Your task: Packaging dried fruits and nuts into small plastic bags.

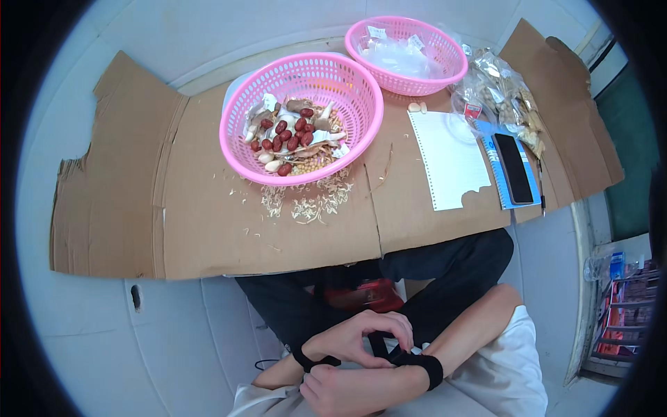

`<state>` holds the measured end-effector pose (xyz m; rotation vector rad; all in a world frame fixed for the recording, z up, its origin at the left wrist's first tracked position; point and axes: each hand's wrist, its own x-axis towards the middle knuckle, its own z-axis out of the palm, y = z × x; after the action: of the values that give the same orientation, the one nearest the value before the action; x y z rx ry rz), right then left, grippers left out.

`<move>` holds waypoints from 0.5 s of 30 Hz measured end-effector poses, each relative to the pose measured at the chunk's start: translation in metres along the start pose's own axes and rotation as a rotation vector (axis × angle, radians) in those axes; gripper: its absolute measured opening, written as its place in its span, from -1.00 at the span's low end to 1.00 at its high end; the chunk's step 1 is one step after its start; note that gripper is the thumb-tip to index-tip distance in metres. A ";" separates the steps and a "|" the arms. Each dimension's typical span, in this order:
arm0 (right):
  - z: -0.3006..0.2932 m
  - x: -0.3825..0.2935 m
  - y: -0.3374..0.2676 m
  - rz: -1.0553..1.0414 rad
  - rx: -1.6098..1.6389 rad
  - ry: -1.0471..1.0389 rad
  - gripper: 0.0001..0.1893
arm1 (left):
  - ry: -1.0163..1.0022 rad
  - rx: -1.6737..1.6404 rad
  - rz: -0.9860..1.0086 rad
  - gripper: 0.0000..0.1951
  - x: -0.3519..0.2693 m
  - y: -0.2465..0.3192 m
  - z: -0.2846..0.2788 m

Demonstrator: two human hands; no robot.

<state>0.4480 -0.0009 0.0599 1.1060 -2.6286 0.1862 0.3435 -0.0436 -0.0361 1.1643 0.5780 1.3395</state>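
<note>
My left hand (362,336) reaches across from the left, its thumb and fingers pinching the black wrist strap (430,367) on my right wrist. A loose black end of that strap stands up between the fingers. Below it, my right hand (346,388) lies over my lap with its fingers curled in; nothing shows in it, though the palm is hidden. Another black band (307,359) circles my left wrist. Both hands are below the front edge of the cardboard-covered table (208,234), apart from everything on it.
A pink plastic basket (367,125) holds red dates (300,124), soybeans, garlic cloves and scraps. Behind stands another pink basket (354,49) with plastic bags. To the right are a notebook sheet (448,161), a smartphone (513,169), a pen (542,193) and bagged dry goods (500,94). Shreds (318,203) litter the cardboard.
</note>
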 end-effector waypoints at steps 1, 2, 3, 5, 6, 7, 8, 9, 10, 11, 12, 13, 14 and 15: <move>0.004 0.001 0.000 0.006 0.037 0.028 -0.83 | 0.010 -0.007 -0.009 -0.65 0.000 0.001 0.000; 0.007 0.001 0.000 0.011 0.074 0.055 -0.83 | 0.020 -0.014 -0.017 -0.65 0.000 0.001 0.000; 0.009 -0.001 -0.002 0.013 0.079 0.058 -0.83 | 0.023 -0.017 -0.021 -0.65 0.001 0.001 0.000; 0.011 -0.003 -0.006 -0.011 0.134 0.011 -0.83 | -0.012 0.036 0.045 -0.64 0.002 -0.003 0.000; 0.007 -0.002 -0.005 -0.017 0.156 0.017 -0.83 | 0.008 0.027 0.037 -0.64 -0.001 -0.001 0.002; 0.001 0.000 -0.001 0.004 0.109 -0.007 -0.83 | 0.012 0.034 0.018 -0.64 -0.006 0.001 0.003; -0.002 0.001 0.002 0.023 0.066 -0.029 -0.83 | 0.019 0.039 -0.002 -0.65 -0.009 0.003 0.003; -0.001 0.002 0.000 0.013 0.097 -0.022 -0.83 | -0.017 0.114 -0.017 -0.61 -0.006 0.011 0.001; 0.001 0.004 -0.002 -0.014 0.122 -0.025 -0.79 | 0.007 0.129 -0.055 -0.55 -0.003 0.026 0.001; 0.004 0.003 -0.003 -0.030 0.142 -0.038 -0.75 | 0.019 0.137 -0.087 -0.49 0.002 0.040 -0.003; 0.001 0.001 -0.007 -0.059 0.233 -0.051 -0.79 | 0.112 0.195 -0.087 -0.50 0.000 0.057 -0.007; 0.001 -0.002 -0.004 -0.082 0.269 -0.040 -0.79 | 0.198 0.250 -0.086 -0.50 -0.001 0.068 -0.014; 0.001 -0.007 0.001 -0.019 0.382 -0.006 -0.79 | 0.307 0.175 -0.029 -0.56 0.001 0.073 -0.018; -0.001 -0.010 0.004 0.027 0.498 0.033 -0.78 | 0.432 0.115 0.026 -0.60 0.001 0.084 -0.016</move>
<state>0.4519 0.0091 0.0580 1.1919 -2.6366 0.8950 0.2929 -0.0518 0.0321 0.9775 0.9626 1.6098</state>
